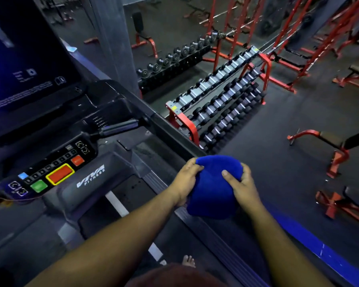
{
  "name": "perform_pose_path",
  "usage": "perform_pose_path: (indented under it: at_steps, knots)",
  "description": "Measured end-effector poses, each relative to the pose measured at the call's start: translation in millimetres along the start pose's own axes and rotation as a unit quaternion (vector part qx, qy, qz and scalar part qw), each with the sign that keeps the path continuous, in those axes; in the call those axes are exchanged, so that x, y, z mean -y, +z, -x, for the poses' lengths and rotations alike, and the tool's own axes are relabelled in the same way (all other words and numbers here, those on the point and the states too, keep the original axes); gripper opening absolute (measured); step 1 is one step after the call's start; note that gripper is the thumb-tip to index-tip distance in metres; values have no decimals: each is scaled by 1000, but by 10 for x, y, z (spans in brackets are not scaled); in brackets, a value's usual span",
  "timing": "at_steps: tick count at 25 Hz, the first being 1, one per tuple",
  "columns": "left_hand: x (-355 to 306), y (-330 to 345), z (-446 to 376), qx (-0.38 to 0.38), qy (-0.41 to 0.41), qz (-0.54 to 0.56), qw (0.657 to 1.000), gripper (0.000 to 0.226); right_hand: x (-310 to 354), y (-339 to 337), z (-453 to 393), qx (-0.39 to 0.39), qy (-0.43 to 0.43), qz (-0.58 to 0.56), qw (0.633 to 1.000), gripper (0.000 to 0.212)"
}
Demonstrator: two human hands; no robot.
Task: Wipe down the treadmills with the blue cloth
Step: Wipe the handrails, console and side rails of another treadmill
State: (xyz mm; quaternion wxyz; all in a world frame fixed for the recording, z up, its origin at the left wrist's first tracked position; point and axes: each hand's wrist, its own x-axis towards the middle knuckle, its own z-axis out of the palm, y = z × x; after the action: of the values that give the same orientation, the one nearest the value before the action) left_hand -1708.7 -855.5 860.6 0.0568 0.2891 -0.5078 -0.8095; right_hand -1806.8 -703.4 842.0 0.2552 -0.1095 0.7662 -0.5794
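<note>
Here both hands grip the blue cloth (212,187), bunching it. Left hand (186,180) and right hand (239,186) hold it over the treadmill (87,181) rail, likely to wipe.

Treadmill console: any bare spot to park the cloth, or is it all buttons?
Both hands, left hand and right hand, grip the blue cloth. Bare: the padded bar below the button panel, and the side rail bordering the dumbbell rack. Crowded: the panel itself.

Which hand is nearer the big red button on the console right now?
Left. The left hand grips the cloth's console-side edge, right of the red button. The right hand grips the cloth's far side, further from the button.
</note>
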Motion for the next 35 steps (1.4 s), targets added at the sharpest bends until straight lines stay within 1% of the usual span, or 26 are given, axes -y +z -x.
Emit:
perform_pose_path:
  at_steps: [1,2,3,4,5,6,7,8,9,10,11,13,15,17,18,20,22,24,26,28,30,31,33,35]
  knots:
    - [123,128,-81,-20,11,-36,999,17,-15,-178,-67,-48,-13,40,998,46]
    - [234,224,-168,-40,25,-91,995,15,-26,-304,-146,-87,-27,110,990,55]
    - [327,291,-253,-58,35,-160,985,13,-47,-384,-232,-113,-46,203,972,63]
    - [389,324,-327,-68,42,-236,968,13,-89,-407,-309,-131,-75,314,937,70]
    - [423,354,-397,-77,42,-315,945,13,-172,-397,-373,-132,-102,425,890,76]
    - [443,355,-467,-86,38,-390,916,13,-262,-354,-387,-103,-129,510,844,80]
    - [437,318,-517,-92,36,-456,885,15,-396,-298,-361,-46,-152,566,809,81]
    - [424,247,-573,-91,44,-514,852,18,-543,-254,-330,6,-174,602,779,81]
    - [414,158,-620,-88,61,-562,820,23,-669,-234,-319,34,-188,626,756,81]
    - [400,55,-663,-88,87,-599,791,26,-730,-208,-352,38,-193,638,744,81]
    - [379,-60,-720,-91,113,-627,766,29,-709,-146,-449,32,-195,642,741,80]
    - [311,-275,-815,-99,147,-662,728,42,-523,58,-699,41,-199,646,736,80]
    - [205,-470,-902,-88,149,-701,691,57,-416,229,-879,69,-210,655,722,82]
    - [108,-647,-1002,-43,135,-745,651,64,-402,196,-880,80,-218,643,730,80]
    - [92,-707,-1024,-18,128,-758,639,67,-450,99,-817,86,-223,637,733,78]
    - [110,-800,-1015,11,126,-772,623,69,-541,-104,-642,83,-236,645,722,73]
    - [105,-830,-1010,30,128,-770,624,67,-540,-106,-652,70,-231,664,708,71]
    - [79,-905,-1037,34,144,-760,633,64,-433,235,-845,60,-220,670,706,73]
    - [5,-1020,-1095,27,157,-756,635,66,-294,684,-1073,37,-237,671,702,73]
    - [-52,-1139,-1136,27,152,-761,630,71,-201,831,-1161,56,-230,663,710,74]
    - [-71,-1197,-1138,38,150,-770,619,73,-196,613,-1073,100,-191,652,727,75]
    - [-92,-1213,-1139,50,150,-772,616,74,-249,461,-982,118,-177,650,729,75]
    - [-102,-1242,-1133,59,152,-771,615,74,-343,237,-779,100,-191,654,725,73]
    - [-126,-1300,-1130,45,151,-760,631,74,-316,328,-856,72,-202,666,714,72]
